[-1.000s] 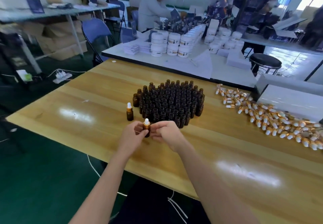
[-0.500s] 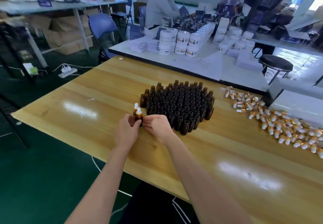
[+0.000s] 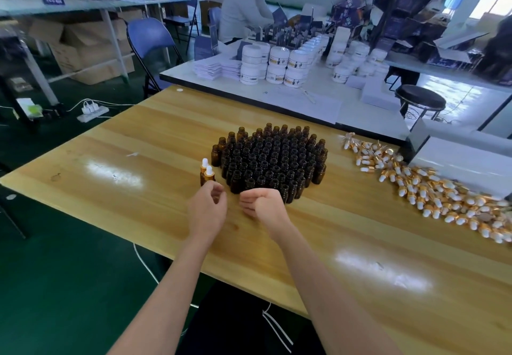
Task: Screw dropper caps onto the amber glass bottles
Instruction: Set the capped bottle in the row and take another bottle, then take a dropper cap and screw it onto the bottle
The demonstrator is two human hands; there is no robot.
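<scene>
A tight cluster of several uncapped amber bottles stands mid-table. Two capped amber bottles with white dropper bulbs stand side by side just left of the cluster. A long pile of loose gold-and-white dropper caps lies at the right. My left hand hovers just in front of the capped pair, fingers loosely curled, holding nothing. My right hand is beside it, in front of the cluster's near edge, fingers curled and empty.
The wooden table has bare surface to the left and front. A white box sits at the right behind the caps. A white table with jars adjoins at the back, where another person works. A stool stands beyond.
Both hands let go of the newly capped bottle, which now stands next to the first capped one. The hands drew back toward me and apart.
</scene>
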